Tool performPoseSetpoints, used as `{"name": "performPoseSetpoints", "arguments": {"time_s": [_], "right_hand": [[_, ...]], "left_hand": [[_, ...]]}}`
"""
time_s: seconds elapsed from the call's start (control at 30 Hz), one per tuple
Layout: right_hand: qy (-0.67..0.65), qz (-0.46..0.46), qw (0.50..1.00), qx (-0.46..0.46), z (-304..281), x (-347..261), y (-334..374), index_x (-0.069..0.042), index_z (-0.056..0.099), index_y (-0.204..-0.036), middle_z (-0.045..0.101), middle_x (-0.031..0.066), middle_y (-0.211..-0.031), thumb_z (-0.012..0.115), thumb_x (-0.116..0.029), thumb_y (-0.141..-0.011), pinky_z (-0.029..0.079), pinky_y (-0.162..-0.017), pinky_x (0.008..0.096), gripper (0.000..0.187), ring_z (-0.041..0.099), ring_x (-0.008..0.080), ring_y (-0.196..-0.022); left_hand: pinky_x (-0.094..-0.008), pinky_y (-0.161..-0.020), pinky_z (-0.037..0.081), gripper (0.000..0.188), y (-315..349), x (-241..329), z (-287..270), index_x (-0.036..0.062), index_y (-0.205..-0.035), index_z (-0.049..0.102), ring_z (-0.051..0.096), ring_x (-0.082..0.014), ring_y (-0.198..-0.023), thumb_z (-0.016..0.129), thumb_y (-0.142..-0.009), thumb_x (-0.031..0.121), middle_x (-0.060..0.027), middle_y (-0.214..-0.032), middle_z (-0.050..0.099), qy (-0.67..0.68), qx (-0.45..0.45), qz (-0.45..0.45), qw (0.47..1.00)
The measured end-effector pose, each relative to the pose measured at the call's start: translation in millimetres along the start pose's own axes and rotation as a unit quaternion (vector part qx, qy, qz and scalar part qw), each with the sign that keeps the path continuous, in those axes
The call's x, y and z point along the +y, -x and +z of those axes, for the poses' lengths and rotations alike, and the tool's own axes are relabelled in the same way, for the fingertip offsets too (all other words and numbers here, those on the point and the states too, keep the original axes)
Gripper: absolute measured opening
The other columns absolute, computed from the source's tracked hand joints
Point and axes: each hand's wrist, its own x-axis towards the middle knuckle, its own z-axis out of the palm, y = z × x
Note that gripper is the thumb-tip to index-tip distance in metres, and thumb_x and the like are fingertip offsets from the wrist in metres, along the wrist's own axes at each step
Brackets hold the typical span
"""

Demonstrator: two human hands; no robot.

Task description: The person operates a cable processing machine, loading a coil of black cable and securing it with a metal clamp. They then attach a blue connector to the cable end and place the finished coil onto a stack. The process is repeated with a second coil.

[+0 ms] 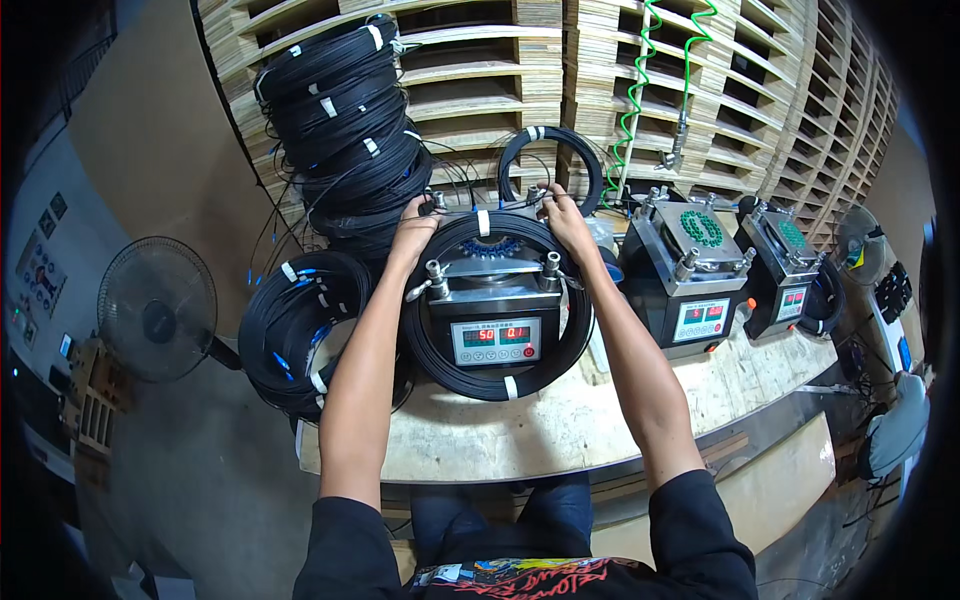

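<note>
Head view, and two bare hands are spread well apart over the far side of a boxy machine (490, 305). A thick ring of black cable (470, 382) is draped around it, standing nearly upright against its front on the table, smooth strands packed tight and bound by white tape at top and bottom. At the far left corner a small dark piece is met by the curled fingers of the left hand (412, 232); at the far right, beside a shiny metal post, the fingers of the right hand (566, 222) are bent inward. Whether either hand is clamped on anything cannot be told.

Polished metal and rounded posts are seen on the machine, with a lit panel (496, 342) set in its dark face (red and green digits, a row of buttons below). A worn, pale wooden table (480, 440) is shown underneath. To the left, a loose-stranded coil (265, 345) is flecked with blue, and behind it a tall stack of black coils (340, 130) is piled against layered wooden pallets (480, 60).

The machine's sides are covered by the ring and the forearms; the bluish round top is partly hidden by cable. Fingertips are too small to be read, and the picture's corners are lost in black.
</note>
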Motion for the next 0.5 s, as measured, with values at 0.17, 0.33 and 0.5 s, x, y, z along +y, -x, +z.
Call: {"name": "performPoseSetpoints", "arguments": {"time_s": [0.17,0.33,0.5], "right_hand": [[0.036,0.005,0.999,-0.001,-0.8,-16.5,1.1,-0.003,0.052,-0.137,0.063,0.0075,-0.087,0.045,-0.015,-0.106,0.05,-0.078,0.0306,0.034,0.064,0.0171,-0.083],[0.056,0.018,0.997,0.041,4.3,-32.9,7.5,-0.003,0.056,-0.132,0.064,0.0125,-0.08,0.047,-0.021,-0.105,0.051,-0.075,0.0372,0.033,0.065,0.0228,-0.077],[0.068,0.049,0.995,0.045,2.8,-36.2,7.0,-0.004,0.058,-0.129,0.066,0.0146,-0.08,0.047,-0.025,-0.105,0.052,-0.074,0.0384,0.034,0.068,0.0241,-0.079]], "left_hand": [[-0.0311,-0.085,0.051,0.065,17.8,29.7,-5.6,0.0,-0.14,0.051,0.067,-0.0201,-0.092,0.074,-0.079,0.007,-0.0133,-0.105,0.071,0.039,0.017,-0.008,0.999],[-0.0314,-0.087,0.05,0.061,14.6,23.0,-9.9,0.0005,-0.137,0.054,0.066,-0.0195,-0.097,0.073,-0.08,0.012,-0.0153,-0.11,0.07,0.029,0.013,0.009,0.999],[-0.0299,-0.088,0.049,0.057,8.7,15.0,-4.5,0.0009,-0.136,0.055,0.064,-0.0182,-0.097,0.069,-0.082,0.012,-0.0129,-0.108,0.069,0.006,0.021,0.001,1.0]]}}
